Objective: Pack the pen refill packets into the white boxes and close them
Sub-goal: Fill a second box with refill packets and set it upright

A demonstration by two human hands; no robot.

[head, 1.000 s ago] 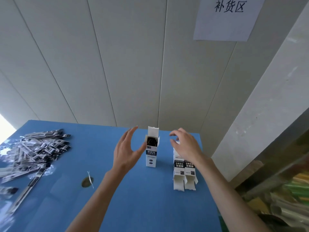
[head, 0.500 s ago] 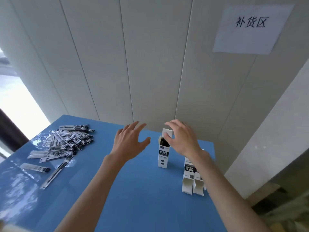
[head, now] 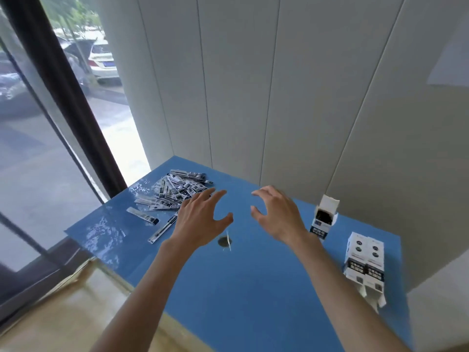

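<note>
— Are your hands holding anything?
— No; your left hand (head: 200, 219) and right hand (head: 276, 214) hover spread and empty over the blue tabletop (head: 253, 288).
— The refill packets (head: 177, 190)?
— Heaped far left; the open white box (head: 323, 219) stands right, two flat boxes (head: 364, 260) nearer

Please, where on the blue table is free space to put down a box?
Bare blue table lies near the front edge, between the round hole and the two lying boxes. The far left is crowded with refill packets; the open upright box stands far right.

Left hand (head: 200, 219) and right hand (head: 278, 214) outstretched, apparently empty, fingers spread.
</note>
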